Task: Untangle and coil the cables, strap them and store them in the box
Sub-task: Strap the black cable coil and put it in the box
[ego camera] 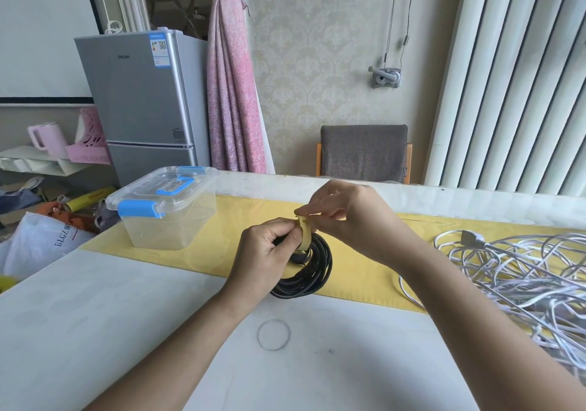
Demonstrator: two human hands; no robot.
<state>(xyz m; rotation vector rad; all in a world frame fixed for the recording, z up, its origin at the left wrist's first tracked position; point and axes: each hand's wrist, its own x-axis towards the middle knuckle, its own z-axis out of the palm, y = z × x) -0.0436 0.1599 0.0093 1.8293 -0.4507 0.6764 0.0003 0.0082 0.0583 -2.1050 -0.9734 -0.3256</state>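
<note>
black cable coil (314, 272), wound into a round bundle of several loops, sits to the right of the clear box (165, 223) and a little nearer the person. its lower arc is at the near edge of the yellow cloth (241, 217), the same cloth the box stands on. whether the coil lies flat or is tipped up in the hand cannot be told.

a yellow strap (303, 232) runs over the top of the coil on the side facing the box. the left hand (269, 255), just right of the box, has its fingers curled round the coil's upper loops, with the thumb pressing the strap against them. the right hand (345, 217), further right of the box, pinches the strap's free upper end between thumb and forefinger; its other fingers are loosely bent and hold nothing.

the box has its lid on, with a blue handle and blue latches folded down.

far to the right of the box, past both hands, a tangle of white cables (520, 280) is spread over the cloth and the pale table (111, 322), a plug showing at its far edge. nearer the person than the box, a thin pencilled circle (273, 334) is drawn on the table. behind the box stand a grey fridge (142, 100) and a pink curtain (231, 93); behind and to its right, a grey chair (363, 153).
</note>
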